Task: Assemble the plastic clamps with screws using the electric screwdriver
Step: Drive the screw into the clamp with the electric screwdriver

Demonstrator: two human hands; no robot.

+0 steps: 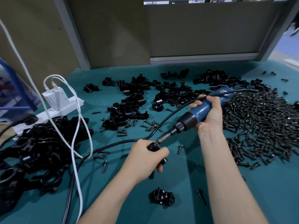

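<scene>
My left hand (145,159) grips a black plastic clamp (153,147) just above the green table, most of the clamp hidden by my fingers. My right hand (208,110) holds the blue electric screwdriver (200,110), which slants down to the left. Its metal bit (163,138) meets the top of the clamp. Loose black clamp halves (134,101) lie spread across the middle of the table. A large heap of black screws (262,123) fills the right side. One assembled clamp (161,198) sits near the front edge.
A pile of assembled clamps (40,146) covers the left side. A white power strip (64,102) with chargers and white cables (76,139) lies at the left. The screwdriver's black cord (113,144) loops over the table. Scattered screws (104,166) lie around my hands.
</scene>
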